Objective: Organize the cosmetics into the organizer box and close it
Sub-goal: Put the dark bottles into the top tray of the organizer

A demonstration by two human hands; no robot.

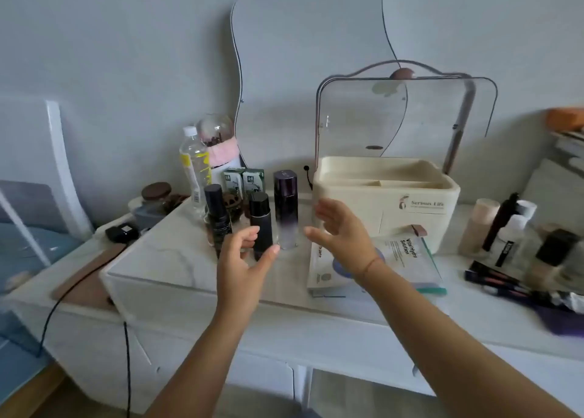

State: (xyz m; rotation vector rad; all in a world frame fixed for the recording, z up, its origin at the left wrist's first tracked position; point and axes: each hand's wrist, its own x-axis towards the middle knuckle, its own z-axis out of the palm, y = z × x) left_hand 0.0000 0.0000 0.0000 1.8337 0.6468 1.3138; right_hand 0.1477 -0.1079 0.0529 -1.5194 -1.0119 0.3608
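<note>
- Left of the organizer box (pixel 385 196), we see the left hand (pixel 245 255) and right hand (pixel 343 228) spread, holding nothing.
- Between them, a purple bottle (pixel 285 206) stands upright.

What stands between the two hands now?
In the head view, a short black bottle and a taller purple bottle stand upright between the left hand and the right hand.

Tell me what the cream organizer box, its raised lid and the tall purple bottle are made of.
Organizer box: likely plastic, matte cream, moulded rounded corners.
Lid: clear glossy plastic, seemingly; the wall shows through.
Tall purple bottle: glass or hard plastic, glossy, fading from purple to clear below.
</note>
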